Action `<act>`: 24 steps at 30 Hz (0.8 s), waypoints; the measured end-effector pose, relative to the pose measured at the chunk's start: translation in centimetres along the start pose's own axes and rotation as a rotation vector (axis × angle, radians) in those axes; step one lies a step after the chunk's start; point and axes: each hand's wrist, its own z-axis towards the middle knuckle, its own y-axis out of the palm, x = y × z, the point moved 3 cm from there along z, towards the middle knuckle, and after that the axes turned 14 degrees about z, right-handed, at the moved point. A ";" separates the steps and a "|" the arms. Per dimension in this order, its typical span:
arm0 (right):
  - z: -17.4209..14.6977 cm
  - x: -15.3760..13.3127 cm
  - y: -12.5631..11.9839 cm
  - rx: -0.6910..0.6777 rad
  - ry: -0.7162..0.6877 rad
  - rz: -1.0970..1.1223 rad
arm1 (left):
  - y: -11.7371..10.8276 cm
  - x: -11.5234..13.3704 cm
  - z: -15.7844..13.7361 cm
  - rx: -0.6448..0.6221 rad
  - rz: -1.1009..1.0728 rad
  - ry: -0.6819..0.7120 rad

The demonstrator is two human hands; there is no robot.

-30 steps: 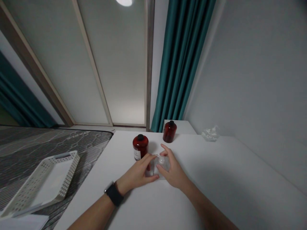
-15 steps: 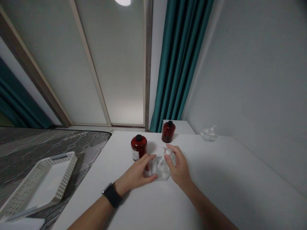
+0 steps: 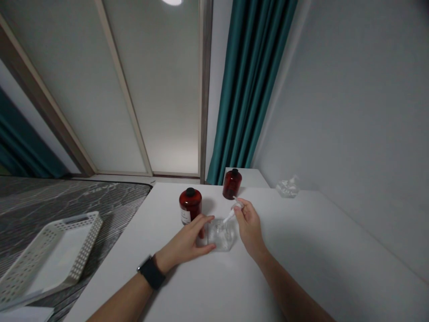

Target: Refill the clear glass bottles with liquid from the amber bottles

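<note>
A squat clear bottle (image 3: 221,238) stands on the white table (image 3: 208,290) between my hands. My left hand (image 3: 187,241), with a dark watch on its wrist, grips the bottle's left side, thumb near the front and fingers behind. Pinched in my right hand (image 3: 250,227) is a white pump head (image 3: 233,212), tilted over the bottle's upper right; whether its lower end is inside the bottle's neck I cannot tell. Just beyond my left hand is a dark red bottle (image 3: 190,202) with a black cap and white label, partly hidden by the fingers.
Another dark red bottle (image 3: 232,184) stands near the table's far edge. Crumpled clear plastic (image 3: 287,187) lies by the wall at the far right. A white perforated basket (image 3: 85,243) sits at the left, lower than the table. A teal curtain (image 3: 250,89) hangs beyond.
My right hand has raised and tilted the pump head, so more of its white lower part shows. My left hand stays around the clear bottle. The whole view has shifted slightly.
</note>
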 end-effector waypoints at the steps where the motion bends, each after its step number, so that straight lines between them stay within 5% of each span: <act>1: 0.2 0.1 -0.1 0.004 0.020 -0.001 | 0.0 0.0 0.0 -0.004 0.003 0.002; 15: 3.4 4.3 -5.3 0.067 0.054 -0.612 | -0.6 0.5 0.2 -0.051 0.046 0.004; 24: 3.6 4.4 -5.6 -0.024 0.000 -0.936 | -0.6 0.5 0.2 -0.052 0.048 -0.003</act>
